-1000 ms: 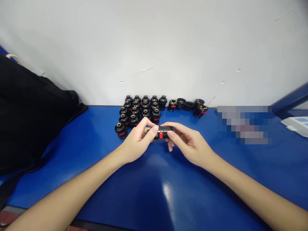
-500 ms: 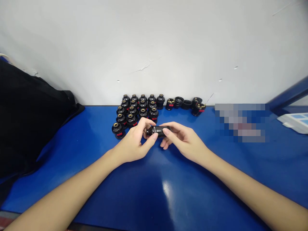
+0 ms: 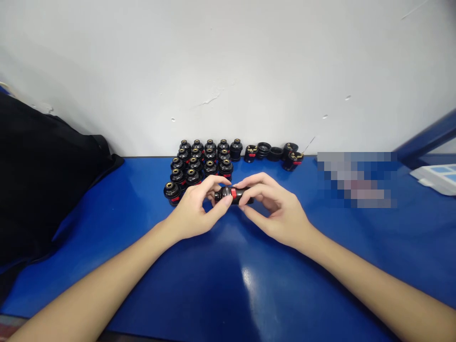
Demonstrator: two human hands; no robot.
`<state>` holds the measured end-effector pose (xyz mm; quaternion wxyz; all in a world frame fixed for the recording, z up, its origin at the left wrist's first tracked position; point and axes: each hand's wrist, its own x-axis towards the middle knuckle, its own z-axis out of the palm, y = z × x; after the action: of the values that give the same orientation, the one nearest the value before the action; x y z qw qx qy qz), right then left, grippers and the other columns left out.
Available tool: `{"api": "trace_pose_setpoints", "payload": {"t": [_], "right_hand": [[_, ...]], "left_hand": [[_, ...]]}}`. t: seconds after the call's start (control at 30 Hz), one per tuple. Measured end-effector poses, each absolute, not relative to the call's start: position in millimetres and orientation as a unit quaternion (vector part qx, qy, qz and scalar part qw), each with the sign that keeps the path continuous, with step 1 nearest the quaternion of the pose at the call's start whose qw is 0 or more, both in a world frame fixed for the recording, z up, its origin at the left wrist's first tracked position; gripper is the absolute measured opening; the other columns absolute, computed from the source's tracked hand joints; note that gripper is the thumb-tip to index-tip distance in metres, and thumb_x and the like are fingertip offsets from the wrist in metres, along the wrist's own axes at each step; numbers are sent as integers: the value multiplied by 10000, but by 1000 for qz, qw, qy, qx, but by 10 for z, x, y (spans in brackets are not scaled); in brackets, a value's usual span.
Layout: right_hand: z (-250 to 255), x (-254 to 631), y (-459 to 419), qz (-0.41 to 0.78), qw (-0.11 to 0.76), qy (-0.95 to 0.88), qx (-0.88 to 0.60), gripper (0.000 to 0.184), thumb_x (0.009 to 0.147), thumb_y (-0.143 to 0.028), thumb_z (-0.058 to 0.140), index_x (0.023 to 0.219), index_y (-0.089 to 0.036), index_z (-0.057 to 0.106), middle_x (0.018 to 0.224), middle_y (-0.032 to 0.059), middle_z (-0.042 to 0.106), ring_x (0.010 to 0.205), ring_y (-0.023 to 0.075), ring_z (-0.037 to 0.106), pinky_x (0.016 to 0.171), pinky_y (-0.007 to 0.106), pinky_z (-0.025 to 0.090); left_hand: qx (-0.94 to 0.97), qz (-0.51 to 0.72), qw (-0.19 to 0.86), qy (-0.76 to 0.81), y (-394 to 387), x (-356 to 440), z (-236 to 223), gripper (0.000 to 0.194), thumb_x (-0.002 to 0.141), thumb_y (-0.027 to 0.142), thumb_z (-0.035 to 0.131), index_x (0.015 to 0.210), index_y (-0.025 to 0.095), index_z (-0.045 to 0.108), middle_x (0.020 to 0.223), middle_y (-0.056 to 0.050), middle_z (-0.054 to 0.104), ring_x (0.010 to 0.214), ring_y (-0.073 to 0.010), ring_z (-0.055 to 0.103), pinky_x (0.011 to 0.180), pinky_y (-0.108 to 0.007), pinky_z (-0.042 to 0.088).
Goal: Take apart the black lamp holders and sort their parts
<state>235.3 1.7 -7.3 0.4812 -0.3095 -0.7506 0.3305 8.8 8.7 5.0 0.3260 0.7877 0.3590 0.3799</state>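
Between my two hands a black cylindrical connector [image 3: 233, 193] with a red tab lies on its side, held just above the blue tabletop. My left hand [image 3: 199, 207] has its thumb and fingers closed round the narrower left end. On the right end, the fingers and thumb of my right hand [image 3: 280, 211] grip the wider body. The fingers cover parts of both ends. Just behind my left hand, several similar black connectors [image 3: 193, 176] stand upright in rows, with brass-coloured rings on top and red tabs.
Along the wall stand open black bodies [image 3: 292, 161] with brass-coloured contacts, and black ring-shaped parts [image 3: 264, 150]. A black cloth [image 3: 46, 180] covers the left side. A pixelated patch [image 3: 359, 180] and a pale case [image 3: 436, 178] are on the right of the blue table [image 3: 185, 289].
The connector has turned about its long axis, so its red tab now shows. My right hand has shifted its grip, its fingers now over the top and its thumb lower.
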Motion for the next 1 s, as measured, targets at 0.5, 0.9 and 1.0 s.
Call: {"api": "trace_pose_setpoints", "payload": {"t": [0.5, 0.9, 1.0], "right_hand": [[-83, 2345, 43, 470, 454, -679, -336, 196, 1022, -336, 675, 1154, -258, 554, 1171, 80, 681, 1044, 214, 753, 937, 391, 644], [-88, 2363, 84, 519, 463, -659, -286, 285, 956, -262, 780, 1225, -290, 691, 1185, 43, 734, 1048, 201, 761, 994, 396, 633], [-109, 2372, 83, 461, 471, -695, -289, 170, 954, -207, 754, 1095, -266, 678, 1210, 60, 702, 1134, 218, 719, 1007, 399, 619]], "left_hand": [[845, 388, 198, 311, 123, 77, 2, 359, 973, 238, 695, 1319, 199, 604, 1181, -87, 705, 942, -183, 695, 823, -312, 610], [831, 365, 209, 364, 107, 56, 51, 228, 1030, 313, 620, 1210, 174, 628, 986, -36, 758, 816, -155, 722, 740, -253, 590], [830, 372, 221, 353, 99, 77, 56, 255, 994, 289, 661, 1217, 170, 622, 1030, -44, 761, 865, -162, 736, 796, -265, 603]]}}
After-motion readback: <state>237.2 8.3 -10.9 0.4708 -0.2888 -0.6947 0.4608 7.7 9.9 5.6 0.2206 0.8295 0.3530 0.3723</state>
